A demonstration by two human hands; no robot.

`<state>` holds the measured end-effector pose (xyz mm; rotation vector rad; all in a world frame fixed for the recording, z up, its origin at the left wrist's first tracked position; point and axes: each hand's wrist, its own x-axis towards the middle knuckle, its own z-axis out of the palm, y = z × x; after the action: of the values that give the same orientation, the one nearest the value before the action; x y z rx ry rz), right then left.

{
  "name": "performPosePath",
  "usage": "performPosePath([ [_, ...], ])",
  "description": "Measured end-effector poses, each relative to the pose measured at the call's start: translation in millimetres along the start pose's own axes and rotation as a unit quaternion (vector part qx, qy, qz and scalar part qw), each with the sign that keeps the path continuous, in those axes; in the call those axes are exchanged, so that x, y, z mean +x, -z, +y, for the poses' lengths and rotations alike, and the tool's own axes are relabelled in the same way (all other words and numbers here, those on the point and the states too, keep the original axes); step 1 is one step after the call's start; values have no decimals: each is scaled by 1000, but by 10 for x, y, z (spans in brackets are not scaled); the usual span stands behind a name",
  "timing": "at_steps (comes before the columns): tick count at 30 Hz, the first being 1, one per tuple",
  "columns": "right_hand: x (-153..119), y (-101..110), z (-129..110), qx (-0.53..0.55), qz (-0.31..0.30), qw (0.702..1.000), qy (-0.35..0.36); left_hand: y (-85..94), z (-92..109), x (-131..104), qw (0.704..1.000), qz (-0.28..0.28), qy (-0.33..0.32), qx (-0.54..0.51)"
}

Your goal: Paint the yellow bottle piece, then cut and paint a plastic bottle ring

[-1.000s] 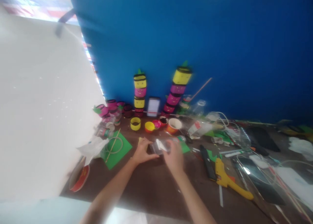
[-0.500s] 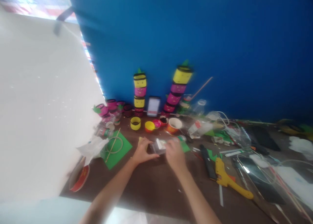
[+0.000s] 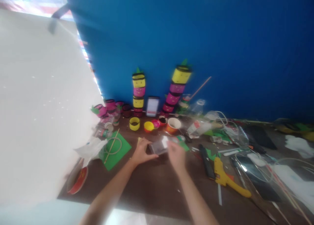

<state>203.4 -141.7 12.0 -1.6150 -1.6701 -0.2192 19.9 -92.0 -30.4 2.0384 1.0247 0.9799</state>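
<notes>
Between my hands at the table's middle is a clear plastic piece (image 3: 158, 147), with a small white piece (image 3: 165, 141) at its right end. My left hand (image 3: 142, 152) holds the clear piece's left side between thumb and fingers. Closed fingers of my right hand (image 3: 176, 153) are at the white piece; blur hides the exact grip. Beyond my hands stand a yellow ring (image 3: 134, 124), a small yellow cup (image 3: 148, 127) and a white-lined paper cup (image 3: 173, 125).
Green sheet (image 3: 117, 153) with a hoop and stick lies left, near a red-banded ring (image 3: 79, 181). Yellow glue gun (image 3: 222, 176), black tool (image 3: 206, 161) and a phone (image 3: 257, 177) lie right. Two stacked face towers (image 3: 138, 92) stand against the blue wall.
The white piece looks smaller and more tilted, and my right hand has shifted slightly against the clear piece. The whole view has moved a little, so everything appears slightly further left.
</notes>
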Motion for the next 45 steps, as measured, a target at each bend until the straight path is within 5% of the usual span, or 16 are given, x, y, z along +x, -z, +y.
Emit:
performPosePath([
  [3,36,107,87,5,19,1000,5,-4,3,-1,1000,0,8,3],
  [10,-66,-57,-145,44,-73,989,122,-3,21,-4,1000,5,-9,-6],
  [17,207,187,275,-1,-7,1000,10,12,36,-9,1000,5,4,-4],
  [26,311,97,335,23,-156,984,86,6,17,0,1000,-4,1,-11],
  [33,242,297,541,-23,-54,997,-47,14,19,13,1000,1,4,-10],
  [39,-139,151,332,-7,-79,997,-5,2,1,31,1000,-4,15,-10],
  [45,-147,190,310,-19,-31,998,-60,8,-5,32,1000,-4,17,-10],
])
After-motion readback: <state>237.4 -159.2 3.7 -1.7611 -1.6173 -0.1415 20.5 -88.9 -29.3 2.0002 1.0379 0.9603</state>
